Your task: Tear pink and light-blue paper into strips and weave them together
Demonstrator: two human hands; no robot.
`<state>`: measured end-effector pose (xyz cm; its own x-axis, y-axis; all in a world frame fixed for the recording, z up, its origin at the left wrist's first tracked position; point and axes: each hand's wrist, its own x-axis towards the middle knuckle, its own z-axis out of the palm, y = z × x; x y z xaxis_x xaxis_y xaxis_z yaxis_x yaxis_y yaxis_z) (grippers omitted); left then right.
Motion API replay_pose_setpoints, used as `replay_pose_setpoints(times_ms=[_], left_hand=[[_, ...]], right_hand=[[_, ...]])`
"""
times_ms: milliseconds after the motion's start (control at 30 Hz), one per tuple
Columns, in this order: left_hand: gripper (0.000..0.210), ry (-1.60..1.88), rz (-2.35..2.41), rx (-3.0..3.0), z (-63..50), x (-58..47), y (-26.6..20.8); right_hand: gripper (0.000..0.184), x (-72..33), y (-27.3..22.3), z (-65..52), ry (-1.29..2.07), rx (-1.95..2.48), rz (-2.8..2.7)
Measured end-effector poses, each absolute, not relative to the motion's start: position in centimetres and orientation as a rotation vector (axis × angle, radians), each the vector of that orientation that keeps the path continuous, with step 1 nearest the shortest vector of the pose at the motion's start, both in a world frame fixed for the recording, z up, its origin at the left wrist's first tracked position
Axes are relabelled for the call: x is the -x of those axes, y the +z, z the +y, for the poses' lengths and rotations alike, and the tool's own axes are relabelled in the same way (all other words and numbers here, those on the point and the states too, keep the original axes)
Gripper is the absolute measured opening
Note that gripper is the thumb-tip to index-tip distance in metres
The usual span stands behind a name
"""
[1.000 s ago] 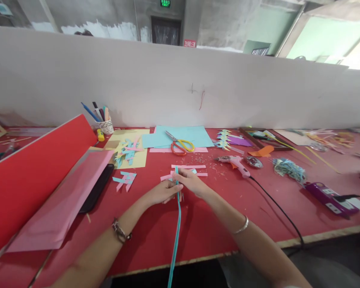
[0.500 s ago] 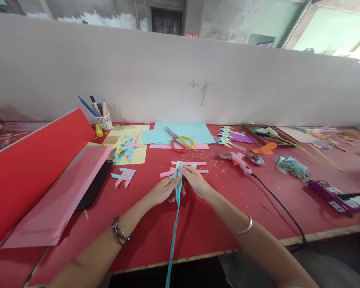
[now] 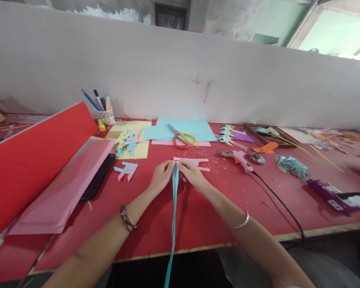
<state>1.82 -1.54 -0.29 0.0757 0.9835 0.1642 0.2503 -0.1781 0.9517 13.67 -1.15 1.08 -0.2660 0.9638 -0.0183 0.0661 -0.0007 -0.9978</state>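
At the centre of the frame, the left hand (image 3: 162, 176) and right hand (image 3: 193, 175) are close together, their fingertips pinching the upper end of a long, narrow turquoise paper strip (image 3: 175, 182). It hangs over the red bench (image 3: 151, 230) to the frame's bottom edge. Just beyond lie flat pink paper strips (image 3: 202, 160); above these, metal scissors with red and yellow handles (image 3: 179, 133) rest on turquoise paper sheets (image 3: 201, 128).
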Motion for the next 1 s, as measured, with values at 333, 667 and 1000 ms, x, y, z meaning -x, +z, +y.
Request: replay_pose_setpoints(times_ms=[333,667,1000], left_hand=[[0.029,1.092,1.145,-1.487,-2.2,-1.8,0.5],[0.025,1.159,1.146,-1.453,-2.3,-1.9,0.6],[0.030,1.129,1.143,-1.473,-2.5,-2.1,0.3]], right_hand=[[0.032,-13.2,0.8,-1.8,1.533,1.116,-1.294],[0.030,-12.9,1.2,-2.4,1.464,1.174,-1.365],[0.028,-13.0,1.0,-2.8,1.362,1.234,-1.297]])
